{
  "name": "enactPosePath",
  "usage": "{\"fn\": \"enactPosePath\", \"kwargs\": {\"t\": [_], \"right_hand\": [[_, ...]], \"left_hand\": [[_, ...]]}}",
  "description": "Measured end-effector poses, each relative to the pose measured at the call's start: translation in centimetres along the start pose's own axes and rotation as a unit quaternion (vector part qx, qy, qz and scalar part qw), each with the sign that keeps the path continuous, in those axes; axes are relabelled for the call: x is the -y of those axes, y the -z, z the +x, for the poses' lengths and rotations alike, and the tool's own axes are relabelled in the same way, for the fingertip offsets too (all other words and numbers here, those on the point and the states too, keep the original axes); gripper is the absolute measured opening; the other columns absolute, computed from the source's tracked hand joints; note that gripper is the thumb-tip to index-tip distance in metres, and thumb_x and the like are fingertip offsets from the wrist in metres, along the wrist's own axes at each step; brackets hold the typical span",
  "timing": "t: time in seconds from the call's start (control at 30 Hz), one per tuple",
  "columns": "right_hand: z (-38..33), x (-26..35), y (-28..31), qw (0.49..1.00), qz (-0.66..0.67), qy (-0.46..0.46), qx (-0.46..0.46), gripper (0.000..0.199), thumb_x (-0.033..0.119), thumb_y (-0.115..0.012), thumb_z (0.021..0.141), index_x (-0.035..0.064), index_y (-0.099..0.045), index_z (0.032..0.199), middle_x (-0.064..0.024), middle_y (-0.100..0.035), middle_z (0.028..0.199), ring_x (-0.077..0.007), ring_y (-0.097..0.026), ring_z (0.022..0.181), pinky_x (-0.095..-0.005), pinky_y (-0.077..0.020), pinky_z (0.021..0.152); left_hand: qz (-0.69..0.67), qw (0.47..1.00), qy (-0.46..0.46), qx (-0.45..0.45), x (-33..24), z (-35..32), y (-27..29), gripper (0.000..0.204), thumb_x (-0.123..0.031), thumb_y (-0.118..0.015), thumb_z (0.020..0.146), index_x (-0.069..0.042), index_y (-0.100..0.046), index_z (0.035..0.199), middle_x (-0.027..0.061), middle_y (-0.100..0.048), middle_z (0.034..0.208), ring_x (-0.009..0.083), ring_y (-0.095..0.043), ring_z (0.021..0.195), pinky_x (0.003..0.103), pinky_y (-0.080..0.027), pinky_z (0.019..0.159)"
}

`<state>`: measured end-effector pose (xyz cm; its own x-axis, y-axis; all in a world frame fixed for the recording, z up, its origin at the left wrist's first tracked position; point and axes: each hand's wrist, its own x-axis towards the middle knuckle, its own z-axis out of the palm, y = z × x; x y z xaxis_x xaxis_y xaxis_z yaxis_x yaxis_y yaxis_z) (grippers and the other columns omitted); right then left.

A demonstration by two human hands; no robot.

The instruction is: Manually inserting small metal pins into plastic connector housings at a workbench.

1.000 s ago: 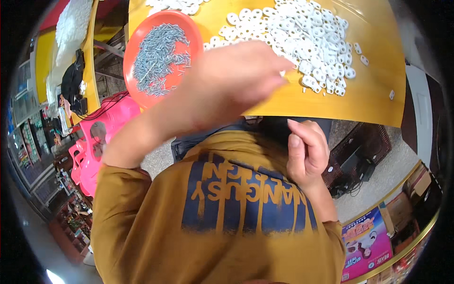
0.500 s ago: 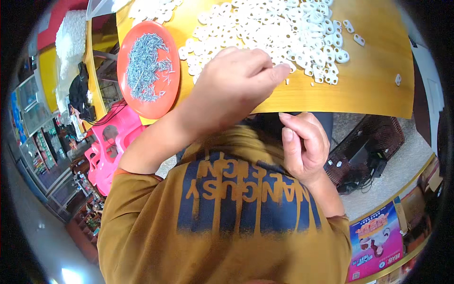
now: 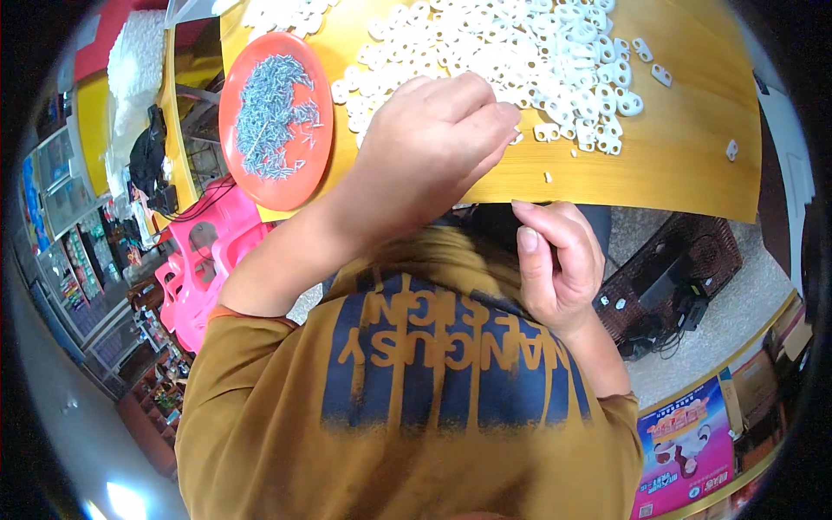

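Observation:
Over the front of the yellow table, my left hand [image 3: 438, 139] is closed, its fingers pressed together. What they hold, if anything, is hidden. Just beyond it spreads a big pile of white plastic pieces [image 3: 485, 52], small rounded parts with holes; one such piece [image 3: 546, 132] lies right of my fingertips. A tiny white bit [image 3: 548, 177] is on the wood near the front edge. My right hand [image 3: 563, 264] stays just off that edge, fingers curled inward, the thumb a little below the bent forefinger. Whatever it holds I cannot make out.
A red oval plate [image 3: 227, 130] of small metal nails [image 3: 273, 113] stands left on the table [image 3: 667, 178]. Few white pieces lie loose at the right. Below are a pink plastic stool [image 3: 195, 277] and, to the right, a dark brown basket [image 3: 706, 251] with black items.
My left hand has drawn slightly left, uncovering a white piece by the fingertips. A tiny white bit now lies nearer the table's front edge. My right hand has barely moved.

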<state>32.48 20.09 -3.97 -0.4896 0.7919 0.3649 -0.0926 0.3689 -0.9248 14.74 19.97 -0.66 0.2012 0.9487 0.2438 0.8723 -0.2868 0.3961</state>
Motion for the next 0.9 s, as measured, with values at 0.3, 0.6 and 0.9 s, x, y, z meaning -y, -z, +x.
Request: {"fn": "enactPosePath", "kwargs": {"t": [0.3, 0.6, 0.9], "right_hand": [[-0.1, -0.2, 0.0, 1.0, -0.004, -0.018, 0.001, 0.02, -0.004, -0.058, 0.071, -0.0014, -0.057, 0.091, -0.0081, -0.052, 0.061, -0.017, -0.048, 0.049, -0.0262, -0.0385, 0.045], [-0.3, -0.1, 0.0, 1.0, -0.006, -0.016, -0.003, 0.019, -0.004, -0.057, 0.072, -0.0015, -0.057, 0.091, -0.0085, -0.054, 0.063, -0.0169, -0.048, 0.049, -0.0261, -0.0386, 0.045], [-0.6, 0.0, -0.3, 1.0, -0.015, 0.004, -0.011, 0.018, -0.004, -0.057, 0.072, -0.0019, -0.058, 0.09, -0.0098, -0.057, 0.068, -0.0168, -0.048, 0.05, -0.0257, -0.0388, 0.046]], "left_hand": [[-0.032, 0.999, 0.009, -0.041, -0.3, -0.4, 0.6, 0.019, 0.0, -0.065, 0.065, -0.004, -0.061, 0.083, 0.0082, -0.055, 0.068, 0.0223, -0.055, 0.061, 0.03, -0.044, 0.053], [0.001, 0.998, -0.05, 0.033, 0.3, 0.2, 0.5, 0.014, -0.005, -0.063, 0.067, -0.006, -0.06, 0.081, 0.0069, -0.053, 0.07, 0.0235, -0.052, 0.06, 0.033, -0.041, 0.051], [0.01, 0.985, -0.074, 0.154, 0.6, 2.4, 0.7, 0.012, -0.009, -0.057, 0.07, -0.002, -0.047, 0.071, 0.0113, -0.047, 0.071, 0.031, -0.05, 0.068, 0.039, -0.04, 0.056]]}}
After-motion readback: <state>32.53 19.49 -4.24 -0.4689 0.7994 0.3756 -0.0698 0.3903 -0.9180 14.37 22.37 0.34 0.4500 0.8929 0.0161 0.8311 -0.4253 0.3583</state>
